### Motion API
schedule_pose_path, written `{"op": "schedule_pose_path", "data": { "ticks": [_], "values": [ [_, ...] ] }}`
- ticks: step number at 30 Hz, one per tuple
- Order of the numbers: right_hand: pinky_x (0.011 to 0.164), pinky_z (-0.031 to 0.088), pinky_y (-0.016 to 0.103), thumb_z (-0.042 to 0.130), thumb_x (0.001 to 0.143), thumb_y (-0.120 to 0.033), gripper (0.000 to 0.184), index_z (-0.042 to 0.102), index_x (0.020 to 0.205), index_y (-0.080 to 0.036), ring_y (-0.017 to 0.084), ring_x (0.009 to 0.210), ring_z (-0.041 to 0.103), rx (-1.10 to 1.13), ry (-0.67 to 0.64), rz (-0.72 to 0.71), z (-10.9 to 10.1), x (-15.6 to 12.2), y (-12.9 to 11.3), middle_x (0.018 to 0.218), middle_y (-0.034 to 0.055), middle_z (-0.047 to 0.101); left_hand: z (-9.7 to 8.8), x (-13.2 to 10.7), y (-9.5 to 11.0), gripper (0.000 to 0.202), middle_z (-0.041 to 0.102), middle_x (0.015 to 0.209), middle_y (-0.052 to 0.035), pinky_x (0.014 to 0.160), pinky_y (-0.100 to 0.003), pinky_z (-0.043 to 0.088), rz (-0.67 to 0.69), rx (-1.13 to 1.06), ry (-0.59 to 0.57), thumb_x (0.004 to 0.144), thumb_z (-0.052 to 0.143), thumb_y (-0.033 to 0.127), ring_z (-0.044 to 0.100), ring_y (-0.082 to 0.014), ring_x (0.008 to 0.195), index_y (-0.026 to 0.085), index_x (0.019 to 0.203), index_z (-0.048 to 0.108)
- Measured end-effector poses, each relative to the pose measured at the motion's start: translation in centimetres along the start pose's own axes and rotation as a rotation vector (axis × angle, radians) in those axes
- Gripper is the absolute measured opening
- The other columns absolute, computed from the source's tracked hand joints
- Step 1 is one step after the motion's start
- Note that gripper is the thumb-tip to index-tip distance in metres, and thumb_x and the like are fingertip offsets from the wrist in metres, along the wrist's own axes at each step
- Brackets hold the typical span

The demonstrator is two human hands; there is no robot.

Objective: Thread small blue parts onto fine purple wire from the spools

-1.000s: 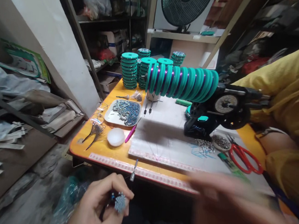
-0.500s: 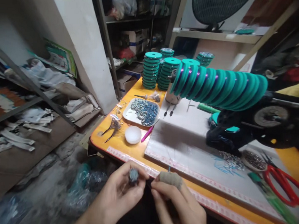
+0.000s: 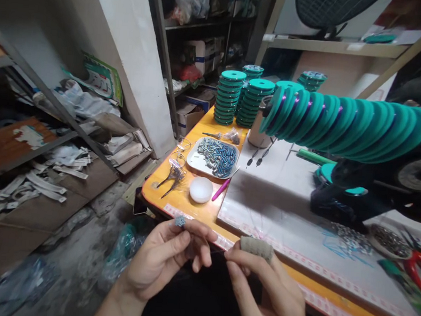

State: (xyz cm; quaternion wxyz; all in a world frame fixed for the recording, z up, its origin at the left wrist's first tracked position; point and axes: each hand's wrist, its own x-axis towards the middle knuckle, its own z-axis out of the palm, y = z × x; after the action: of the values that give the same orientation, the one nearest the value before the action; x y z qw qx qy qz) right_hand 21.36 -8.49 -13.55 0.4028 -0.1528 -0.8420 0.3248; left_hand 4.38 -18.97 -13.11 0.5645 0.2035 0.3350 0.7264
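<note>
My left hand (image 3: 170, 253) is near the table's front edge. A small bundle of blue-grey tube-like pieces (image 3: 180, 221) sits at its index finger, above the thumb; the other fingers are loosely spread. Close on the right, my right hand (image 3: 265, 286) has thumb and index fingertip pinched together. What lies in that pinch is too fine to make out. A grey-beige wrap (image 3: 256, 247) covers part of the right index finger. Beyond the hands stand a white tray (image 3: 192, 167) of blue and silvery small tubes, a white round dish (image 3: 201, 190) and a magenta pen-like tool (image 3: 221, 190).
Teal spools (image 3: 346, 123) line a rod on a black machine (image 3: 340, 189) at right; more spool stacks (image 3: 226, 98) stand behind. Red-handled scissors (image 3: 419, 272) and a bowl of small metal parts (image 3: 390, 241) lie on the grey board (image 3: 284, 199). Shelves rise at the back.
The view has shifted, so the table items appear farther right. My left fingers have spread, and the bundle now shows higher at the index finger. The right hand keeps its pinch.
</note>
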Motion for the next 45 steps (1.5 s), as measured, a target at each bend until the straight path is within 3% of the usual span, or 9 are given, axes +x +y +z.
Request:
{"op": "schedule_pose_path", "data": {
  "ticks": [3,7,12,18,28,33,37,41,45],
  "values": [
    [0.069,0.056,0.023,0.061,0.091,-0.005,0.019,0.066,0.104,-0.019,0.015,0.08,0.067,-0.012,-0.003,-0.005,-0.1,0.0,0.0,0.091,0.0052,0.064,-2.1,0.4,2.7,0.013,0.068,0.077,-0.0031,0.065,-0.026,0.048,0.149,0.292,0.107,0.091,0.066,0.028,0.064,-0.0166,0.072,0.025,0.088,0.079],
    [0.07,0.056,0.024,0.061,0.091,-0.005,0.019,0.066,0.104,-0.019,0.015,0.079,0.068,-0.015,-0.001,-0.019,-0.1,-0.1,-0.1,0.091,0.0053,0.065,-5.4,2.4,7.6,0.023,0.058,0.089,-0.0046,0.066,-0.029,0.045,0.49,1.127,0.462,0.085,0.055,0.028,0.057,-0.0171,0.076,0.018,0.067,0.066],
    [0.073,0.056,0.023,0.061,0.091,-0.005,0.019,0.066,0.104,-0.018,0.016,0.084,0.067,-0.028,-0.015,-0.038,0.1,-0.2,0.2,0.093,0.0062,0.063,-6.7,6.0,10.5,0.017,0.048,0.06,0.0051,0.055,-0.027,0.035,0.335,1.447,0.529,0.075,0.07,0.032,0.046,-0.0152,0.056,0.018,0.086,0.072],
    [0.073,0.056,0.023,0.061,0.091,-0.005,0.02,0.066,0.105,-0.019,0.016,0.085,0.068,-0.032,-0.025,-0.034,0.1,-0.2,0.4,0.094,0.0061,0.064,-6.6,8.3,9.6,0.015,0.057,0.052,0.0036,0.053,-0.029,0.036,0.239,1.63,0.424,0.071,0.074,0.036,0.052,-0.0178,0.051,0.022,0.066,0.071],
    [0.07,0.055,0.025,0.062,0.091,-0.006,0.018,0.066,0.102,-0.02,0.016,0.08,0.067,-0.004,0.014,0.005,0.3,0.1,0.2,0.089,0.0045,0.064,-4.9,4.5,4.8,0.01,0.065,0.09,-0.0032,0.073,-0.03,0.046,0.681,1.354,0.631,0.084,0.066,0.026,0.057,-0.017,0.072,0.022,0.084,0.056],
    [0.064,0.053,0.026,0.061,0.092,-0.009,0.016,0.067,0.1,-0.021,0.016,0.074,0.065,0.027,0.048,0.068,0.2,0.4,-0.4,0.085,0.0033,0.064,-1.4,2.2,0.5,0.026,0.051,0.067,0.0057,0.047,-0.019,0.038,0.412,0.938,0.443,0.088,0.071,0.035,0.047,-0.0084,0.05,0.022,0.079,0.05],
    [0.066,0.052,0.025,0.061,0.094,-0.011,0.014,0.068,0.098,-0.023,0.015,0.076,0.064,0.105,0.081,0.144,0.0,0.3,-0.7,0.086,0.0016,0.064,0.8,1.3,-1.8,0.053,0.058,0.076,0.0034,0.045,-0.014,0.03,0.004,0.283,0.303,0.07,0.09,0.036,0.045,-0.0057,0.055,0.022,0.113,0.062],
    [0.069,0.051,0.023,0.061,0.095,-0.012,0.015,0.068,0.098,-0.024,0.013,0.079,0.063,0.141,0.085,0.214,-0.1,0.3,-0.7,0.087,-0.0002,0.066,1.3,0.8,-3.2,0.034,0.057,0.072,0.0028,0.048,-0.013,0.032,-0.098,0.214,0.252,0.069,0.091,0.035,0.042,-0.004,0.056,0.017,0.091,0.072],
    [0.071,0.051,0.023,0.063,0.094,-0.012,0.014,0.069,0.096,-0.024,0.013,0.082,0.065,0.161,0.111,0.241,0.0,0.4,-0.6,0.088,-0.0001,0.069,1.3,0.5,-3.8,0.017,0.062,0.073,0.0028,0.057,-0.017,0.041,-0.004,0.389,0.244,0.079,0.084,0.032,0.049,-0.0072,0.062,0.02,0.084,0.072]
  ]
}}
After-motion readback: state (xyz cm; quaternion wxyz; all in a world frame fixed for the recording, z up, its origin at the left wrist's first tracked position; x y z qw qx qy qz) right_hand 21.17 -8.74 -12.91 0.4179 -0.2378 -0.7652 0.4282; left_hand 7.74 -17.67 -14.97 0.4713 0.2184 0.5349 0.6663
